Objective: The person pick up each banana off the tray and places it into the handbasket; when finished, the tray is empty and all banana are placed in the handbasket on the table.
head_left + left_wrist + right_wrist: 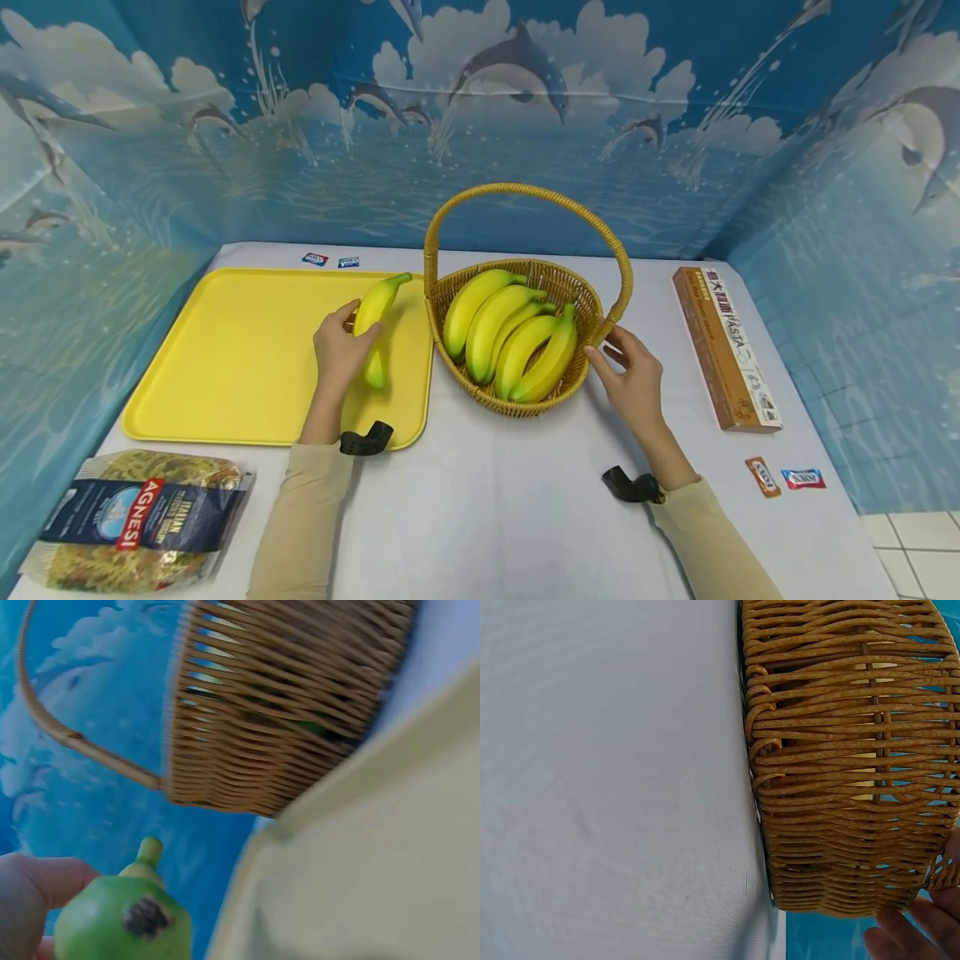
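Over the right part of a yellow tray (255, 358), my left hand (341, 346) holds a single banana (377, 312) between thumb and fingers. In the left wrist view the banana's dark-tipped green end (124, 919) points at the camera. Beside the tray stands a wicker basket (468, 387) with a tall arched handle, several bananas (498, 329) lying inside. My right hand (630, 375) grips the basket's right rim near the foot of the handle. The right wrist view shows the woven side (847, 757) with the fingertips (900, 934) against it at the lower right.
A pasta bag (142, 521) lies at the front left, close to the tray. On the right is a long pasta box (727, 348), with two small wrapped packets (802, 478) nearer the front. Two more packets (315, 259) lie behind the tray. A dolphin-print curtain (480, 125) borders the table.
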The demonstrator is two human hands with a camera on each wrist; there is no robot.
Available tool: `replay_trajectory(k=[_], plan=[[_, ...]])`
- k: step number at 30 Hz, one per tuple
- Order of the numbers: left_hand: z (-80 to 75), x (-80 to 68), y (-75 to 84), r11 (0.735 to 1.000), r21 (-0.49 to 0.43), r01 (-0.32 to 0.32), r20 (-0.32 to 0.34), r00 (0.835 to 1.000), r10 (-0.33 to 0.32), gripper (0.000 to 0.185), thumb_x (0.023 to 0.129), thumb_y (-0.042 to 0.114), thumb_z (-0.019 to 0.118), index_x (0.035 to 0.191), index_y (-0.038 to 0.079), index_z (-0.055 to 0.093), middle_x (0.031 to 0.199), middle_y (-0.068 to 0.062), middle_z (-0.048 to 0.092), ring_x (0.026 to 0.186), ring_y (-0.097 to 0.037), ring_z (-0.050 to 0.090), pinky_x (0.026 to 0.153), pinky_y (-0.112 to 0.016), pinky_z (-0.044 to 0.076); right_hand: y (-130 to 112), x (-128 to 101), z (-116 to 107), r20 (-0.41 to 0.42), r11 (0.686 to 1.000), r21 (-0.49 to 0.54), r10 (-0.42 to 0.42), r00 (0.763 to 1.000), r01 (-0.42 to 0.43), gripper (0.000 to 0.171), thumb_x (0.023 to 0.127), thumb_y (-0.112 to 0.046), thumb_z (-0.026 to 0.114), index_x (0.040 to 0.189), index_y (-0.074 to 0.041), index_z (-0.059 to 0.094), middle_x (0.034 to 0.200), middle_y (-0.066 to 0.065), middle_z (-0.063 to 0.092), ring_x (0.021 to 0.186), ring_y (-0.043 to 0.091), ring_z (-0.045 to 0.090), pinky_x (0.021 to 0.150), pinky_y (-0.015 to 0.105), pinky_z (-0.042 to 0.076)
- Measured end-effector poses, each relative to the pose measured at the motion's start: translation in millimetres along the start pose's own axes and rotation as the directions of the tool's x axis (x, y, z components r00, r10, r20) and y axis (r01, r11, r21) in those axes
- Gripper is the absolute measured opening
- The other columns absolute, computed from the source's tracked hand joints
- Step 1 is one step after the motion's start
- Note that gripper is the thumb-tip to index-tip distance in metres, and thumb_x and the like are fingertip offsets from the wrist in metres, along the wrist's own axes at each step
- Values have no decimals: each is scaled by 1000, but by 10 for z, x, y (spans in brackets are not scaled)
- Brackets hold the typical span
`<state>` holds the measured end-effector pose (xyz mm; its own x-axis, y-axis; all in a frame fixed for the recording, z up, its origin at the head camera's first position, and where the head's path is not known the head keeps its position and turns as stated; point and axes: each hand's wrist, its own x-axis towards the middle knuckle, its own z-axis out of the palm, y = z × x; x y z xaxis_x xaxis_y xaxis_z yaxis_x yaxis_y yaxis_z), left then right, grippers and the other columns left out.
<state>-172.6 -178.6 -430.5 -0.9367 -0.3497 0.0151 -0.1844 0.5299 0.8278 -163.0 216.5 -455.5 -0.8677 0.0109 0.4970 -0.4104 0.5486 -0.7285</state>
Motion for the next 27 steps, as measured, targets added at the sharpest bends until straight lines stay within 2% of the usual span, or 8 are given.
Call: replay_trajectory(k=[3,6,9,12,16,22,27], plan=[[-141,-70,167,999,-33,-36,-53,998,34,58,86,22,72,139,6,55,118,-21,60,106,-34,54,87,-43,46,-2,-3,-7,0,1000,-10,-4,1000,4,42,84,-2,75,123,5,62,117,22,66,107,38,65,84,46,54],[-239,-159,333,995,-40,-88,-72,994,85,57,85,22,73,138,7,56,116,-20,61,102,-32,56,82,-39,47,4,-5,-10,-2,1000,-7,-12,1000,12,42,84,-2,75,123,6,62,117,23,66,106,38,65,83,46,55],[-282,-276,508,987,-52,-150,-50,988,148,57,84,20,74,137,6,58,116,-18,62,100,-29,57,79,-37,49,7,-2,-9,-2,1000,-3,-21,1000,21,42,84,-3,75,123,6,62,116,22,66,106,38,65,83,46,55],[-248,-405,675,974,-65,-216,3,976,216,57,83,19,76,135,7,59,115,-16,63,99,-27,58,76,-36,51,5,0,-9,-1,1000,-1,-20,1000,20,42,84,-4,75,123,5,63,116,22,67,106,37,65,83,45,55],[-68,-534,872,953,-65,-296,85,950,300,56,82,22,76,135,8,60,114,-14,63,98,-25,59,74,-35,52,3,1,-8,-1,1000,-3,-23,1000,23,41,84,-3,75,122,5,63,116,22,67,106,37,65,83,44,55],[384,-578,1116,926,-40,-374,182,909,375,56,84,27,71,135,9,59,114,-14,60,95,-27,56,81,-41,46,8,9,5,-8,1000,7,-26,1000,26,42,81,1,76,121,6,63,115,24,67,105,38,65,83,42,55],[753,-539,1248,918,2,-396,221,896,386,56,85,28,71,136,7,59,112,-15,56,90,-28,53,77,-41,45,-86,16,-8,-12,999,3,-35,999,35,41,80,8,74,119,12,62,113,29,65,104,42,65,81,49,55]])
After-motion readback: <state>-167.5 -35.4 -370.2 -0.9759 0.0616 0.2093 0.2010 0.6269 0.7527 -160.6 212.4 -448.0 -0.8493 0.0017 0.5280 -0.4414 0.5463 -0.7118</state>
